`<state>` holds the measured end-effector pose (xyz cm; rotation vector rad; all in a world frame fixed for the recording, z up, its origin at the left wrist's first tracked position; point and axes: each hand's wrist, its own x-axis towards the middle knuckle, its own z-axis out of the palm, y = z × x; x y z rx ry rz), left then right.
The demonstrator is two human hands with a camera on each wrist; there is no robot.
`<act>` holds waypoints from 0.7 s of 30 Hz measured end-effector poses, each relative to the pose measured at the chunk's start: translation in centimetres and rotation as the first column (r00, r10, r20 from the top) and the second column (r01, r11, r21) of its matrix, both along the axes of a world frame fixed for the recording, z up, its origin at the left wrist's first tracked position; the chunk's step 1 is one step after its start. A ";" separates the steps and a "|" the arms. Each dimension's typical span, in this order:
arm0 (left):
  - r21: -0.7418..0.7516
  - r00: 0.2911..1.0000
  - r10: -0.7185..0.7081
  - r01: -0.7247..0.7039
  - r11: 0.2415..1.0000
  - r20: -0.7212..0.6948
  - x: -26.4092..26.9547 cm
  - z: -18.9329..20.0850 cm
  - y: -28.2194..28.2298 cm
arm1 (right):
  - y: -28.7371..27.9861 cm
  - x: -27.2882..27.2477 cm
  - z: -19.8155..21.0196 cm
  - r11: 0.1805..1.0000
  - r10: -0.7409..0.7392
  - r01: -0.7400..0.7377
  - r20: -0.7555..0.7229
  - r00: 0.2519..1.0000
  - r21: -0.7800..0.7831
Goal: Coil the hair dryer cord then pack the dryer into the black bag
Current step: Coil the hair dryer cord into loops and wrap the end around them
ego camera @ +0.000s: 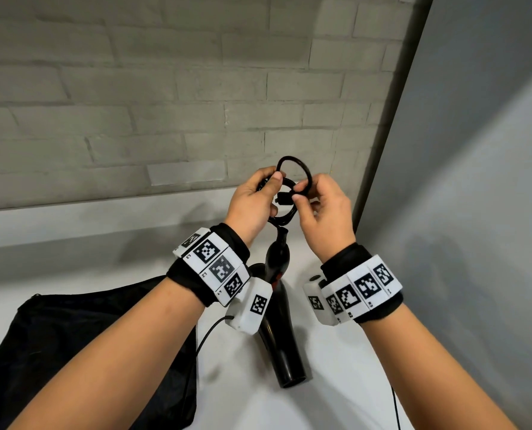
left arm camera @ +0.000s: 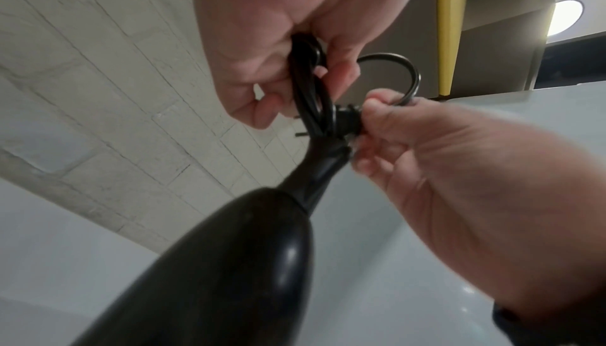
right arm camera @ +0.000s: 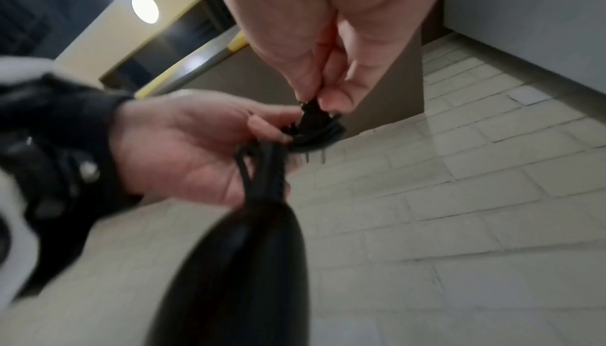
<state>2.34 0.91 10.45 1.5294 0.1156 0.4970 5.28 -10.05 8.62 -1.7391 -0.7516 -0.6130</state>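
The black hair dryer (ego camera: 281, 321) hangs below both hands, its handle (left arm camera: 229, 261) uppermost and its barrel down toward the white tabletop (ego camera: 87, 259). My left hand (ego camera: 254, 206) grips the bundle of coiled black cord (left arm camera: 310, 92) just above the handle. My right hand (ego camera: 320, 209) pinches the plug (left arm camera: 347, 122) at the cord's end against the coil, with one free loop (ego camera: 294, 169) arching above the fingers. In the right wrist view the plug (right arm camera: 315, 121) sits between thumb and forefinger. The black bag (ego camera: 72, 346) lies flat at the lower left, partly under my left forearm.
A pale brick wall (ego camera: 165, 103) rises behind the table and a grey panel (ego camera: 476, 181) closes the right side. Thin sensor cables (ego camera: 207, 335) trail from the wrist bands. Bare tabletop shows to the right of the bag.
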 end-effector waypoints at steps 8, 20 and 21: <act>0.009 0.994 -0.112 0.112 0.994 0.018 -0.7 0.4 -0.2 | 1.0 0.8 -1.6 0.994 -0.113 0.113 0.033 0.993 0.012; -0.170 0.971 -0.237 0.226 0.959 -0.045 -1.2 0.7 -0.6 | 1.1 2.1 -1.1 0.986 0.113 -0.126 -0.116 0.987 -0.111; -0.174 0.973 -0.223 0.210 0.962 -0.059 -1.2 0.8 -0.7 | 1.0 2.1 -1.0 0.985 0.109 -0.125 -0.130 0.986 -0.122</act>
